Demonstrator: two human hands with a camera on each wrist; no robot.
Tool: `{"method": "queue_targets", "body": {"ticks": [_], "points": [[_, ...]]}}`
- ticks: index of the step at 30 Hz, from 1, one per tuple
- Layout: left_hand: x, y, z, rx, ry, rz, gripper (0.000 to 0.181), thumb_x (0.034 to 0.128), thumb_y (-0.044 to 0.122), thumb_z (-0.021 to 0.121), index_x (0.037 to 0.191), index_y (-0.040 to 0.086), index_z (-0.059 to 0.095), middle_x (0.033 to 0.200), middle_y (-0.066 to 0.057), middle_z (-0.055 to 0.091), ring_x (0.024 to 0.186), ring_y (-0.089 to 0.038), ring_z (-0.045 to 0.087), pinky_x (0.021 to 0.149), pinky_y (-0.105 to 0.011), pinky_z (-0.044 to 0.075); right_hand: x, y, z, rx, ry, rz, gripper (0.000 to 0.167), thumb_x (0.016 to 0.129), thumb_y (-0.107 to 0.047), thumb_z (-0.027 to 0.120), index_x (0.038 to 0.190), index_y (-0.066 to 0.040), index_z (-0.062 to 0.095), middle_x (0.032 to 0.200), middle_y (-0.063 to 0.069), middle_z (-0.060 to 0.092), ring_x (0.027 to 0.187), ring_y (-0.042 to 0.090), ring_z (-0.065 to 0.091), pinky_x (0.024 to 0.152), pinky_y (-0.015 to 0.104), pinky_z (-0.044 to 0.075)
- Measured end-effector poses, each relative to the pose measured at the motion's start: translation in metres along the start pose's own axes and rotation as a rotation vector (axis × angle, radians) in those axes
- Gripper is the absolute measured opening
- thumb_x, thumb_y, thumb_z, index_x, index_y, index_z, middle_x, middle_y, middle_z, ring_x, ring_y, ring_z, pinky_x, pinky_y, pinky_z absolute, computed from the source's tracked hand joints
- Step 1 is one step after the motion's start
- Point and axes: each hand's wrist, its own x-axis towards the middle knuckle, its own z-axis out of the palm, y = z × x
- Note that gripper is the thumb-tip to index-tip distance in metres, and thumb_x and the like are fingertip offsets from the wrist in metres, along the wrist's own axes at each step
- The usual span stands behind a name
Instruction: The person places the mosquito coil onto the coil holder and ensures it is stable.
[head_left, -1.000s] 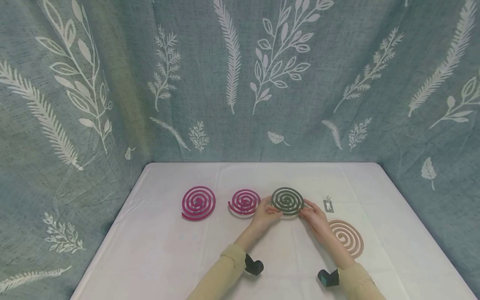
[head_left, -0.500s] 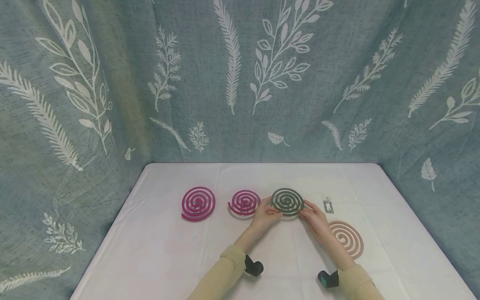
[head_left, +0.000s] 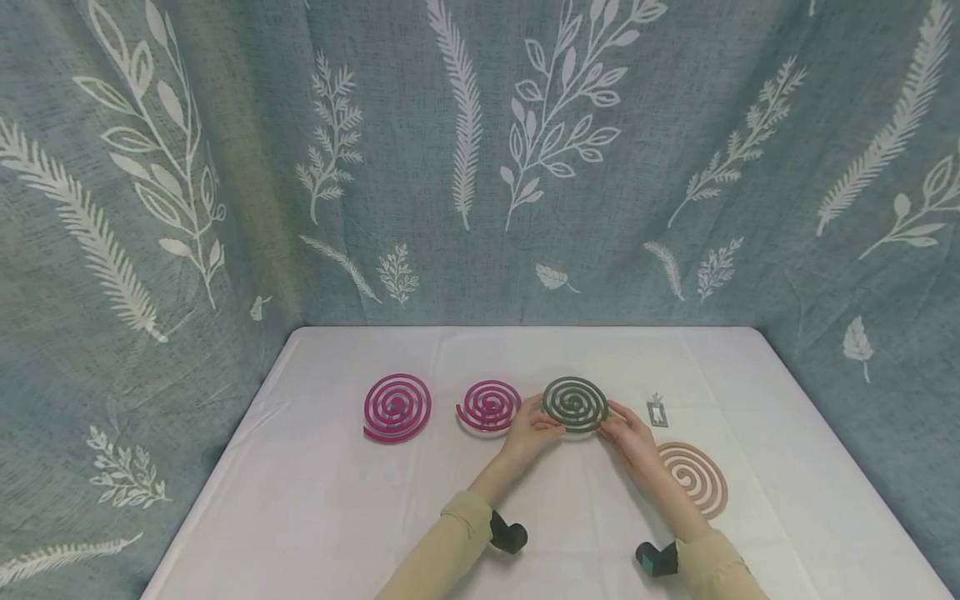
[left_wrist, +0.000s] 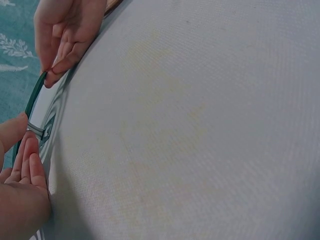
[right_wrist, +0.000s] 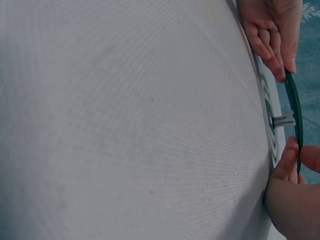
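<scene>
A dark green mosquito coil (head_left: 574,405) is held level a little above the table, pinched at its left edge by my left hand (head_left: 529,427) and at its right edge by my right hand (head_left: 632,433). Both wrist views show this coil edge-on, thumb above and fingers below. Under its middle stands a small metal coil stand (left_wrist: 37,131), touching or nearly touching it. Just left of my left hand, a pink mosquito coil (head_left: 489,406) sits raised, its support mostly hidden.
Another pink coil (head_left: 397,407) sits farther left. Right of my right hand lie a small flat metal stand (head_left: 657,413) and a brown coil (head_left: 708,479), partly covered by my forearm. A patterned curtain (head_left: 480,275) borders the white table (head_left: 315,500) behind and at both sides.
</scene>
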Motion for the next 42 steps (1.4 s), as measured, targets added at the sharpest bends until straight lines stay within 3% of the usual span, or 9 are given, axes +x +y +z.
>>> {"method": "queue_targets", "body": {"ticks": [13, 19, 22, 31, 42], "points": [[0.0, 0.001, 0.0, 0.003, 0.005, -0.008, 0.071, 0.081, 0.003, 0.069, 0.141, -0.003, 0.033, 0.098, -0.022, 0.065, 0.087, -0.018, 0.064, 0.082, -0.028, 0.054, 0.0, 0.0, 0.0, -0.007, 0.0, 0.005, 0.059, 0.094, -0.005, 0.046, 0.147, 0.002, 0.023, 0.142, 0.026, 0.041, 0.086, -0.012, 0.055, 0.09, 0.01, 0.046], [-0.001, 0.001, 0.0, 0.007, 0.003, 0.016, 0.07, 0.0812, 0.001, 0.069, 0.141, -0.006, 0.033, 0.097, -0.024, 0.065, 0.087, -0.024, 0.065, 0.08, -0.029, 0.055, -0.002, -0.001, 0.0, 0.0, -0.004, 0.0, 0.058, 0.094, -0.004, 0.046, 0.147, 0.003, 0.023, 0.142, 0.028, 0.039, 0.085, -0.012, 0.056, 0.088, 0.008, 0.046], [-0.004, 0.005, 0.001, 0.006, 0.003, 0.026, 0.069, 0.0817, -0.001, 0.067, 0.14, -0.008, 0.032, 0.098, -0.028, 0.064, 0.089, -0.03, 0.065, 0.08, -0.031, 0.055, -0.002, -0.001, 0.0, -0.007, -0.007, 0.0, 0.059, 0.094, -0.005, 0.046, 0.147, 0.002, 0.023, 0.142, 0.028, 0.039, 0.086, -0.012, 0.055, 0.089, 0.009, 0.046], [-0.025, 0.037, -0.002, -0.013, -0.01, 0.033, 0.064, 0.0827, -0.004, 0.063, 0.138, -0.014, 0.031, 0.102, -0.035, 0.06, 0.094, -0.039, 0.063, 0.082, -0.032, 0.055, 0.0, 0.0, -0.001, -0.029, -0.004, 0.01, 0.059, 0.094, -0.006, 0.045, 0.148, 0.001, 0.022, 0.144, 0.027, 0.038, 0.088, -0.012, 0.054, 0.091, 0.01, 0.045], [-0.024, 0.035, -0.001, -0.01, -0.003, 0.037, 0.065, 0.0825, -0.004, 0.064, 0.138, -0.013, 0.032, 0.102, -0.035, 0.061, 0.095, -0.041, 0.062, 0.083, -0.033, 0.055, -0.001, 0.001, 0.0, -0.018, 0.009, 0.001, 0.059, 0.094, -0.005, 0.046, 0.148, 0.002, 0.023, 0.141, 0.027, 0.041, 0.087, -0.011, 0.054, 0.09, 0.009, 0.046]]}}
